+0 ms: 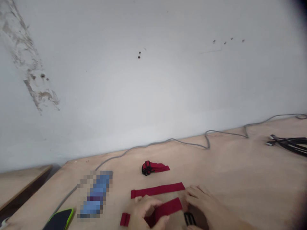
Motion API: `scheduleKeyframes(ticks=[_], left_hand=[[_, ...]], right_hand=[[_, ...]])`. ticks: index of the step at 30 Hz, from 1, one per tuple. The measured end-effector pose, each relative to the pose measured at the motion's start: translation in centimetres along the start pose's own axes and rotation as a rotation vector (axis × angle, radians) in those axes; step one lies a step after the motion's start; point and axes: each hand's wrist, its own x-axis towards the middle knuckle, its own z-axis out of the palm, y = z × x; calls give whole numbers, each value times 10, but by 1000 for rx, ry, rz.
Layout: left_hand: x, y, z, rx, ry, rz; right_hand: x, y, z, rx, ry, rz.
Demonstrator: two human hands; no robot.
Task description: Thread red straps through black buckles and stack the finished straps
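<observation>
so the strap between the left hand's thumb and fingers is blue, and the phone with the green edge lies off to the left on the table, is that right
Not quite: the head view shows that the strap between the left hand's thumb and fingers is dark red, not blue. The phone does lie off to the left on the table.

A: Specify the wall (153, 95).
B: Pale grey, brightest toward its lower middle, under soft light. Damaged plaster strip (22, 48), upper left; small dark holes (139, 57), upper middle and upper right.
A: Specify the furniture.
B: Wood-toned tabletop (240, 163), far edge along the wall. Second wood-toned surface (21, 179), far left.
</observation>
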Motion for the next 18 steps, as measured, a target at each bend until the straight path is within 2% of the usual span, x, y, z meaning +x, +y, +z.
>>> scheduleKeyframes(ticks=[2, 3, 8, 10, 13, 18], left_hand=[[3, 0, -7, 42, -145, 25], [6, -2, -13, 60, -179, 34], [17, -10, -30, 120, -224, 81], [19, -7, -32, 136, -316, 102], [18, 1, -33, 158, -447, 100], [13, 2, -35, 138, -465, 71]], right_hand=[[1, 0, -2, 37, -16, -3], [2, -1, -2, 55, -23, 9], [8, 1, 8, 192, -22, 170], [11, 5, 16, 348, -28, 234], [19, 9, 26, 686, 17, 238], [40, 11, 38, 1071, 86, 278]])
